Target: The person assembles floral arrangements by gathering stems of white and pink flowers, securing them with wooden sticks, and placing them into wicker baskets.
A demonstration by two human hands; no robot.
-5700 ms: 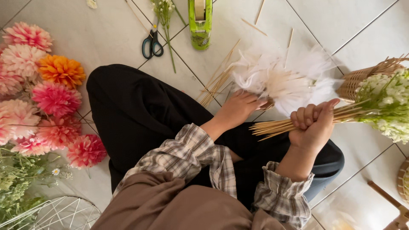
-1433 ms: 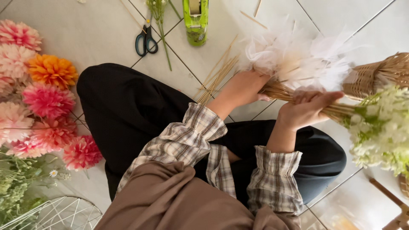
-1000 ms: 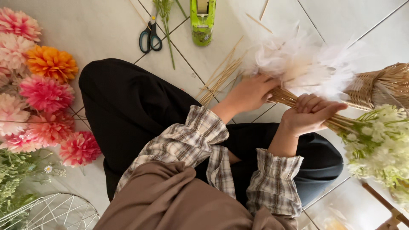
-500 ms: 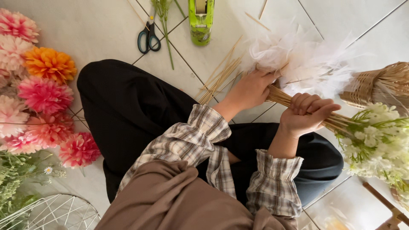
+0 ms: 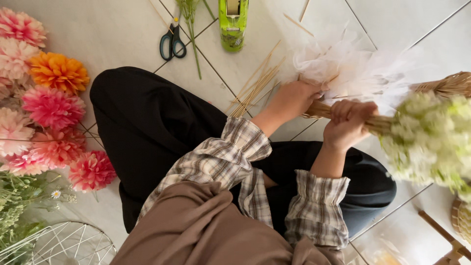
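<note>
My right hand (image 5: 349,123) is closed around a bundle of thin wooden sticks (image 5: 378,123) that carries a cluster of white-green flowers (image 5: 428,138) at its right end. My left hand (image 5: 293,98) grips the bundle's left end, next to a heap of white feathery tulle pieces (image 5: 354,68) on the floor. Both hands hold the bundle above my lap, roughly level.
Loose wooden sticks (image 5: 256,84) lie on the tiled floor by my knee. Scissors (image 5: 172,43), a green tape dispenser (image 5: 233,22) and a green stem (image 5: 192,34) lie further off. Pink and orange flower heads (image 5: 46,105) line the left. A wicker basket (image 5: 449,84) and a white wire frame (image 5: 64,244) stand nearby.
The flower bundle has swung up and leftwards, closer to the camera. My left hand slid onto the stick ends; my right hand kept its grip.
</note>
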